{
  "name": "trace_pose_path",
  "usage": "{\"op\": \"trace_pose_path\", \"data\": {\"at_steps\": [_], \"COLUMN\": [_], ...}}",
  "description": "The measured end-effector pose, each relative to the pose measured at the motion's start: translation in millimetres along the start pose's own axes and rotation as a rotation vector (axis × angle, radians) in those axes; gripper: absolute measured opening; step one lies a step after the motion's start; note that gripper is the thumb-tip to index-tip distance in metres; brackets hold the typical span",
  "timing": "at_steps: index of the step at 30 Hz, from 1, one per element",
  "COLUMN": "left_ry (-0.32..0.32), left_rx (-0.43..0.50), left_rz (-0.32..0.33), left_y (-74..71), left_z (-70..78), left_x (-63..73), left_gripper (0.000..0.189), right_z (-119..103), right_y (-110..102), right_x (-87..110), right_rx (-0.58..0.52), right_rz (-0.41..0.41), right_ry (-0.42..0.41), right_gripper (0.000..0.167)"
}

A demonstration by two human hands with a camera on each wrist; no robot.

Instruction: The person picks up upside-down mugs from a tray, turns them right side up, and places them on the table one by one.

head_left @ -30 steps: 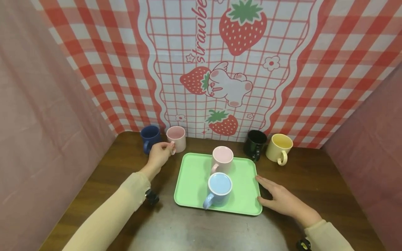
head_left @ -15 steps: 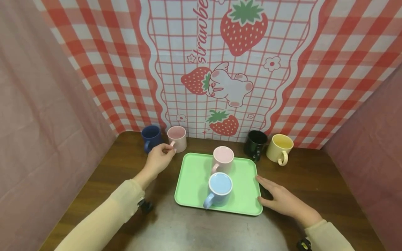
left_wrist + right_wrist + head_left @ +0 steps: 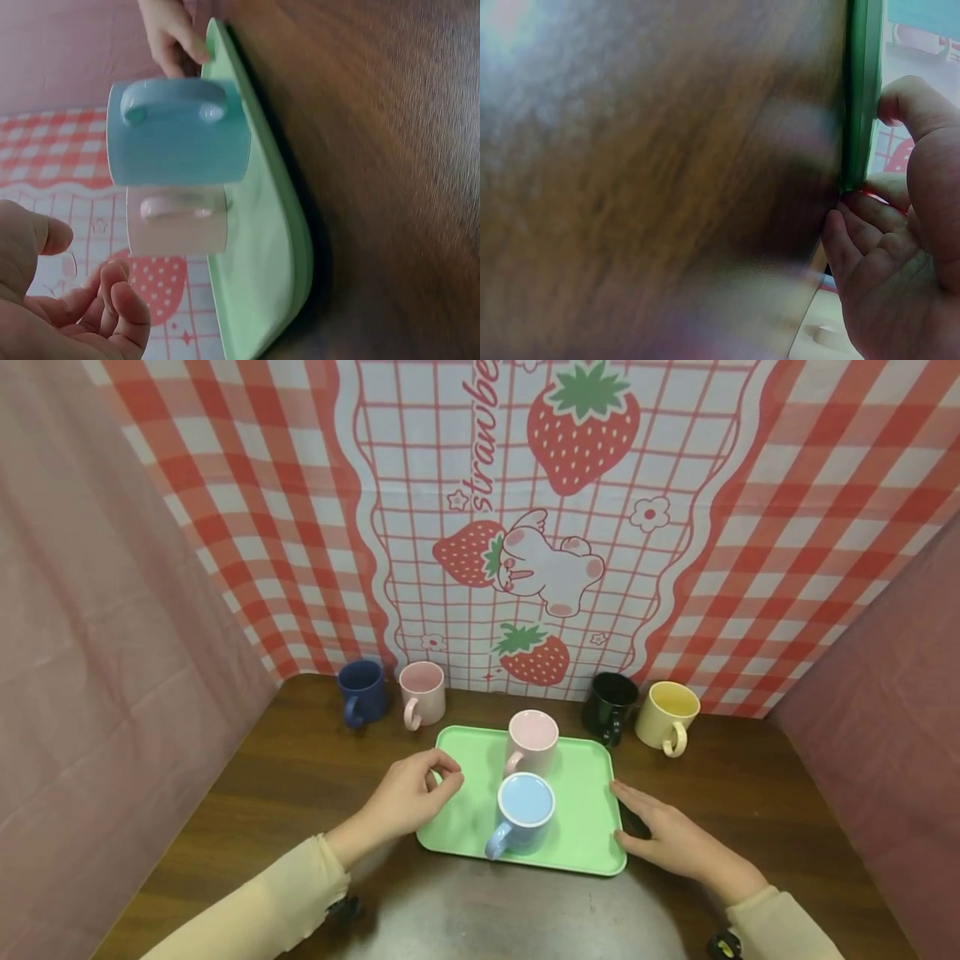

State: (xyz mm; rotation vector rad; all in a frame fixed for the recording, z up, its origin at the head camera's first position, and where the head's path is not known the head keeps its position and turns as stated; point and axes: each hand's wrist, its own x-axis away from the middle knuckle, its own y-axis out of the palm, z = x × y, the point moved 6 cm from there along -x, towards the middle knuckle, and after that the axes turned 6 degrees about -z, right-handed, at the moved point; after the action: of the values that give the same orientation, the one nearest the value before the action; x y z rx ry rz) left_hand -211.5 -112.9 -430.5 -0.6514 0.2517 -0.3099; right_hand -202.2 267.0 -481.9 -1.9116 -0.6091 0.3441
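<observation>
On a light green tray stand a light blue mug at the front and a pink mug behind it. Both show a flat, pale-ringed face on top, as if bottom up, with handles toward the front left. My left hand hovers at the tray's left edge, fingers loosely bent and holding nothing; the left wrist view shows its thumb and fingers apart. At the tray's right edge, my right hand touches the rim with thumb and fingertips spread, as the right wrist view also shows.
At the back left of the wooden table a dark blue mug and another pink mug stand upright. A black mug and a yellow mug stand at the back right. A strawberry-print cloth hangs behind them.
My left hand has let go of the handle of the back-left pink mug and moved right and toward me, to the tray's left edge. The right hand has stayed at the tray's rim.
</observation>
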Motion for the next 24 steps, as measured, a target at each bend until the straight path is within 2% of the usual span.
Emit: {"op": "trace_pose_path", "data": {"at_steps": [5, 10, 18, 24], "left_ry": [0.072, 0.129, 0.14, 0.173], "left_rx": [-0.039, -0.082, -0.092, -0.083], "left_rz": [-0.05, -0.071, -0.134, -0.154], "left_y": [12.8, 21.5, 38.5, 48.4], "left_z": [9.6, 15.5, 13.7, 15.0], "left_x": [4.3, 7.7, 9.5, 9.0], "left_gripper": [0.015, 0.023, 0.028, 0.022], "right_z": [0.4, 0.7, 1.9, 2.5], "right_y": [0.9, 1.2, 1.9, 2.9], "right_x": [0.0, 0.5, 0.8, 1.4], "right_rx": [0.001, 0.002, 0.004, 0.005], "right_rz": [0.002, 0.017, 0.02, 0.021], "right_ry": [0.001, -0.009, -0.011, -0.004], "right_gripper": [0.076, 0.076, 0.075, 0.075]}}
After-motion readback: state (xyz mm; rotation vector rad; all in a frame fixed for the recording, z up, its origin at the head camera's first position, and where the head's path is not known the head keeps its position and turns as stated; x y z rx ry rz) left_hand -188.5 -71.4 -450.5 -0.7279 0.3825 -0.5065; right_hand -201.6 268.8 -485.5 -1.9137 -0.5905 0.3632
